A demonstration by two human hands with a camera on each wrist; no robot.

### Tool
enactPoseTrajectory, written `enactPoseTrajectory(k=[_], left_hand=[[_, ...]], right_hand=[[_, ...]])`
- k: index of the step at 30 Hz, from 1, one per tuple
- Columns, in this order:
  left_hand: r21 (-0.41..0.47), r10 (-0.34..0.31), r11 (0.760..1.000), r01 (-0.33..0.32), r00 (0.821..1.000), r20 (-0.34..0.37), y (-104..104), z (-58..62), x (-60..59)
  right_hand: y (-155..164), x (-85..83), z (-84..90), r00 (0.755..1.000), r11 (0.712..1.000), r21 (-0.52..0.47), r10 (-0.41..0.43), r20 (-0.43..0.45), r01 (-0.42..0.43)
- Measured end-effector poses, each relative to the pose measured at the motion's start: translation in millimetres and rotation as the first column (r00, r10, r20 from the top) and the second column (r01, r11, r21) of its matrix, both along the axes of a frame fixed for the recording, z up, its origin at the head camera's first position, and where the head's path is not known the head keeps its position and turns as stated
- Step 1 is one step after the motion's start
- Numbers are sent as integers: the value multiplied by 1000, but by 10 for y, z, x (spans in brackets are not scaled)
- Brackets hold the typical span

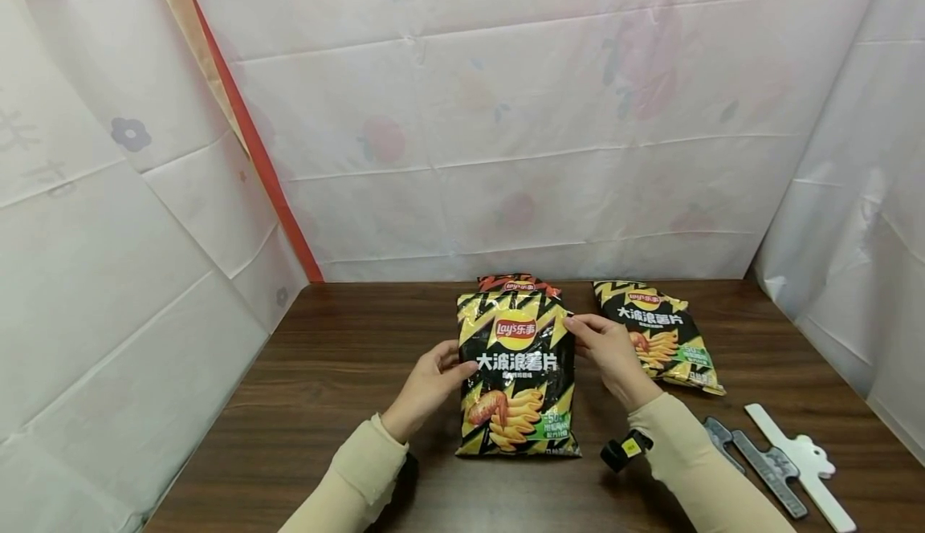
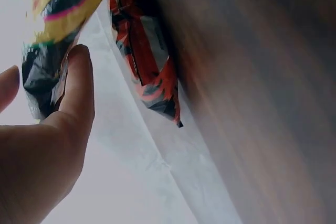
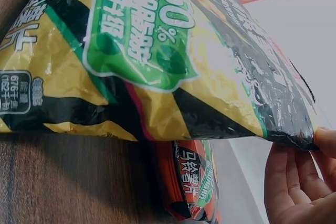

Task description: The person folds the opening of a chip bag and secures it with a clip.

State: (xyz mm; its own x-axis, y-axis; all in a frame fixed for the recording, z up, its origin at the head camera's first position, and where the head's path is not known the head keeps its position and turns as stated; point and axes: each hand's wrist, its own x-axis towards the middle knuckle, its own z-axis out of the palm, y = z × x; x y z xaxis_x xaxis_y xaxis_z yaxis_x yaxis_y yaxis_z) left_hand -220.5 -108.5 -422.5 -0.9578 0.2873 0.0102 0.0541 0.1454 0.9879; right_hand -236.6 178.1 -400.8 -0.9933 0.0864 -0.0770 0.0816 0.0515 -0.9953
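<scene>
A yellow-and-black bag of potato chips (image 1: pixel 516 380) is held upright, front toward me, at the middle of the table. My left hand (image 1: pixel 430 387) grips its left edge, thumb on the front and fingers behind. At the upper right edge my right hand (image 1: pixel 605 350) pinches the bag; the right wrist view shows that corner between thumb and fingers (image 3: pixel 299 174). Behind it a red chip bag (image 2: pixel 144 51) lies on the table, mostly hidden in the head view. Another yellow-and-black chip bag (image 1: pixel 646 336) lies beyond my right hand.
At the right front lie a white bag clip (image 1: pixel 802 461) with an animal-shaped handle and two grey clips, one a full dark grey clip (image 1: pixel 772 473) and one partly under my right sleeve (image 1: pixel 704 465). White printed sheets (image 1: pixel 506 132) hang around the brown wooden table (image 1: pixel 318 372).
</scene>
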Motion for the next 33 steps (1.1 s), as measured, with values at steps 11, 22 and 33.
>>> enactPoseTrajectory(k=[11,22,33], left_hand=[[1,95,995,-95,993,-71,-76,234,-137],[-133,115,980,-150,964,-238,-162,513,-238],[-136,89,982,-133,953,-289,-64,744,-378]], right_hand=[[-4,0,10,1000,1000,-26,-1,-12,1],[-15,22,24,1000,999,-39,-2,-16,1],[-11,25,47,1000,1000,-27,6,-11,-6]])
